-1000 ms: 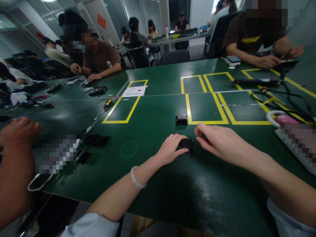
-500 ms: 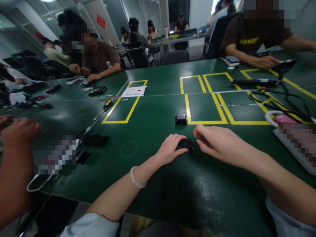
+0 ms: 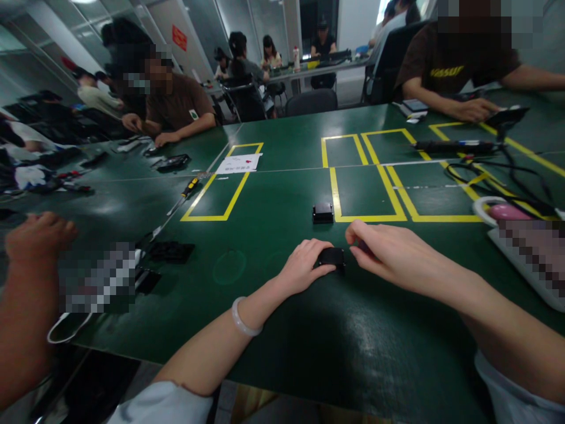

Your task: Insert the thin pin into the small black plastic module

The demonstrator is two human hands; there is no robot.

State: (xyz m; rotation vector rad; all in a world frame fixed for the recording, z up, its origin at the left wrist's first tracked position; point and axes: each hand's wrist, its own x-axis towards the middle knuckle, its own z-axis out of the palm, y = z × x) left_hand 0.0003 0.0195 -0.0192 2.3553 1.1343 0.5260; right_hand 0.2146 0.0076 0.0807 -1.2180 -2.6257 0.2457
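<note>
My left hand (image 3: 304, 265) is closed around a small black rectangular block (image 3: 332, 258), thumb on the near side and fingers on the far side, low over the green table. Just right of the block, my right hand (image 3: 375, 247) hovers with its fingers curled in. Something dark shows beneath those fingers, too small and shaded to name; the hand and block look slightly apart. Beyond both hands, a second black block (image 3: 322, 213) rests beside the yellow tape.
Yellow tape rectangles (image 3: 369, 219) mark the green table (image 3: 273, 318). On the left are a co-worker's arm (image 3: 30, 282), black parts (image 3: 171, 252) and a yellow-black screwdriver (image 3: 190, 187). A grey tray (image 3: 525, 265) and a cabled black tool (image 3: 457, 147) lie right. Co-workers sit opposite.
My hands and the black block stay nearly in place. At far left, the co-worker's hand has shifted slightly.
</note>
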